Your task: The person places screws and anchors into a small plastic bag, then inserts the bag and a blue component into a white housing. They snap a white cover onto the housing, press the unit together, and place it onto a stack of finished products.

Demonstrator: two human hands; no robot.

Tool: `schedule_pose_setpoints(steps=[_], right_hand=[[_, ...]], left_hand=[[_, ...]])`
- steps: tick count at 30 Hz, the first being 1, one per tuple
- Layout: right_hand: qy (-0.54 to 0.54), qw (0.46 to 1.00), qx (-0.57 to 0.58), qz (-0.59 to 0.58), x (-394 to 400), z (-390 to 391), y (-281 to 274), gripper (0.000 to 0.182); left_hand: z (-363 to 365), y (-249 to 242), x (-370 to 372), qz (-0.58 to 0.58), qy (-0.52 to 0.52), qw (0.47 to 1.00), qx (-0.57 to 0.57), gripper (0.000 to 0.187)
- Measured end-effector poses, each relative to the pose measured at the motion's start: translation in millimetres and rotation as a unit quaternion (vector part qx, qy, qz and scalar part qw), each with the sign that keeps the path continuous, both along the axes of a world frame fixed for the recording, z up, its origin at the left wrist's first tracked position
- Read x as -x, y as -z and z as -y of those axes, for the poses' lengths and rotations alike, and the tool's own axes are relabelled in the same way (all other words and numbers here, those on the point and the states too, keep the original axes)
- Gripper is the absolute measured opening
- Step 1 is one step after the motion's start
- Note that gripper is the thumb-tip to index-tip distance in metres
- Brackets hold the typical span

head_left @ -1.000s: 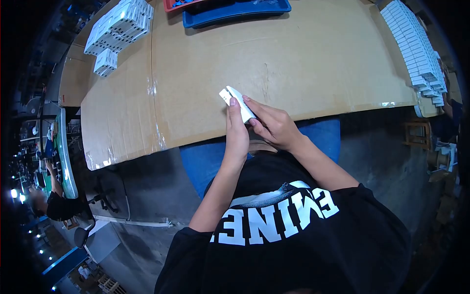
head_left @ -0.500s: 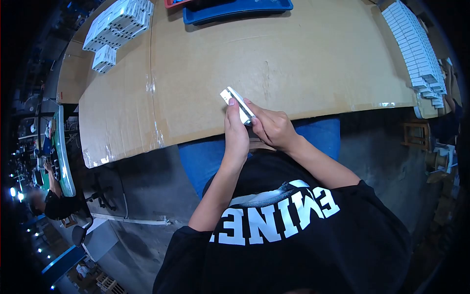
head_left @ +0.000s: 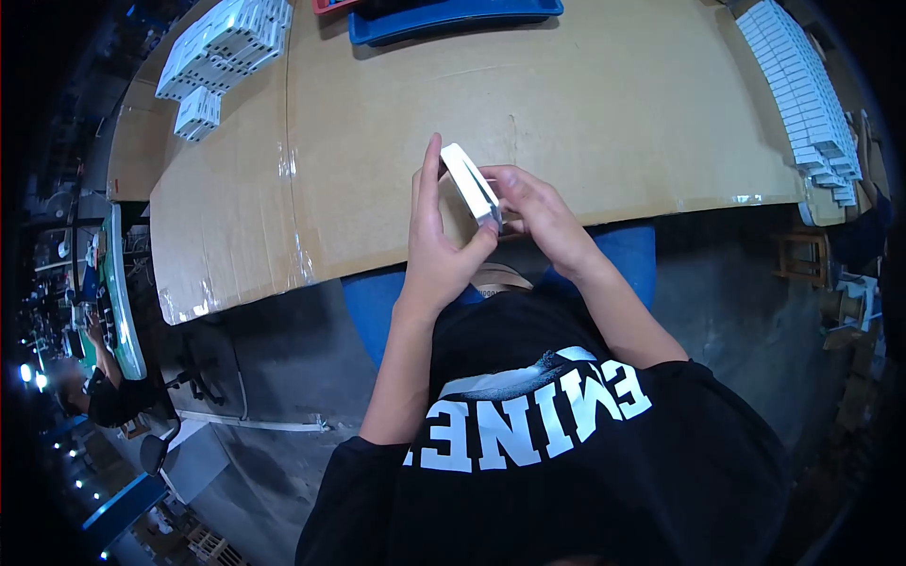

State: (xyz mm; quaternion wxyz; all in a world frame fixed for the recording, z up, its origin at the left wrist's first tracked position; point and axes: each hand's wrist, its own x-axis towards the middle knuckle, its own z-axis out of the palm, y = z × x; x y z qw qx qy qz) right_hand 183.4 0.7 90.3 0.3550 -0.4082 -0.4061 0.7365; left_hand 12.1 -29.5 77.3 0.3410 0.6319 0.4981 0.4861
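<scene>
A small white rectangular piece [head_left: 467, 177] is held tilted over the near part of the table; its exact kind I cannot make out. A dark gap runs along its right side. My left hand [head_left: 441, 241] grips it from the left, thumb at its lower end and the straight fingers along its upper left. From the right, my right hand [head_left: 545, 222] has bent fingers against the piece's right edge, the thumb raised near it. Some fingertips are hidden behind the piece.
Cardboard covers the table [head_left: 377, 141]. White slotted blocks [head_left: 222, 47] are stacked at the back left, with a blue tray [head_left: 453, 24] at the back middle. Rows of white pieces [head_left: 802, 94] line the right edge. Another person [head_left: 109, 387] sits at a bench far left.
The white piece has been turned so a broad bright face shows. My left hand has shifted left and its fingers have straightened; my right hand's grip has loosened and moved to the right edge.
</scene>
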Motion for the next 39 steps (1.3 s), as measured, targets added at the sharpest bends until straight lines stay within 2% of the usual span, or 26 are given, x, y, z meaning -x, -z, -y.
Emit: schedule_pose_setpoints(steps=[1, 5, 6, 7, 9, 10, 11, 12, 14, 19, 21, 39], right_hand=[[-0.001, 1.0, -0.023, -0.001, 3, 2, 5, 0.045], [0.018, 0.997, -0.078, -0.01, 8, 6, 4, 0.046], [0.039, 0.993, -0.106, -0.017, 10, 8, 6, 0.046], [0.043, 0.984, -0.17, -0.021, 15, 13, 11, 0.047], [0.032, 0.955, -0.294, 0.004, 24, 16, 21, 0.05], [0.045, 0.93, -0.36, 0.066, 25, 18, 22, 0.05], [0.049, 0.913, -0.388, 0.117, 25, 23, 20, 0.05], [0.054, 0.892, -0.416, 0.167, 25, 26, 16, 0.05], [0.064, 0.893, -0.421, 0.146, 31, 31, 14, 0.052], [0.093, 0.889, -0.435, 0.114, 41, 43, 18, 0.055], [0.093, 0.868, -0.469, 0.133, 41, 43, 19, 0.055], [0.127, 0.827, -0.512, 0.196, 43, 44, 42, 0.045]], left_hand=[[-1, 3, -1, 0.005, 0.008, 1.0, 0.006, 0.11], [1, 9, -1, 0.045, 0.02, 0.999, -0.013, 0.099], [0, 10, -5, 0.216, 0.011, 0.975, 0.046, 0.092], [0, 11, -9, 0.38, -0.001, 0.919, 0.103, 0.087], [1, 4, -13, 0.337, -0.008, 0.934, 0.12, 0.087], [1, 0, -17, 0.294, -0.012, 0.946, 0.136, 0.09], [-1, 0, -22, 0.25, -0.039, 0.962, 0.1, 0.096], [-2, 1, -23, 0.251, -0.039, 0.962, 0.099, 0.096], [-1, 6, -24, 0.278, -0.047, 0.958, 0.043, 0.097], [1, -1, -24, 0.291, -0.04, 0.956, 0.01, 0.105], [0, 1, -25, 0.316, -0.037, 0.948, -0.007, 0.107], [2, 23, -32, 0.348, -0.057, 0.936, 0.016, 0.1]])
